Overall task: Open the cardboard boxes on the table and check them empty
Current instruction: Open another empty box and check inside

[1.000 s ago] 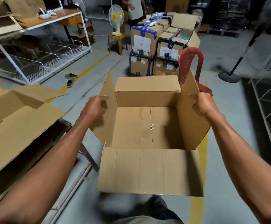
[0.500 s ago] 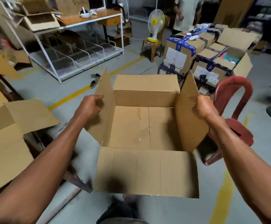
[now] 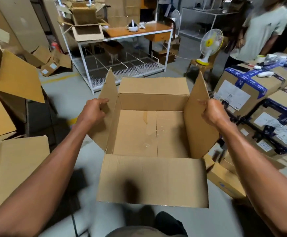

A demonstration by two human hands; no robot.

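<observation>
A person holds an open brown corrugated cardboard box (image 3: 152,134) in the air in front of the body, above the grey concrete floor (image 3: 74,93), not resting on any surface. All four top flaps are spread. The left hand (image 3: 95,109) grips the left side flap, its fingers curled round the flap's outer edge, and the right hand (image 3: 211,111) grips the right side flap the same way; both flaps stand tilted outward. The far flap stands up behind the opening and the near flap hangs down toward the person. The inside of the box shows only its bare bottom panels, joined down the middle by a strip of clear tape.

To the left, several other open brown cardboard boxes (image 3: 18,79) sit piled, their flaps up, blurred at the edge of the view. Behind the held box stands a white metal rack with a wooden top (image 3: 132,32); an open cardboard carton (image 3: 88,31) sits at the left end of that top and a small white headset-like object (image 3: 132,26) lies near its middle. A white and yellow table fan (image 3: 209,43) stands on a small brown stool (image 3: 200,65) right of the rack. At the right, sealed cardboard boxes bound with blue tape and white labels (image 3: 245,89) are stacked on the floor. Another person in a pale shirt (image 3: 262,29) stands behind that stack.
</observation>
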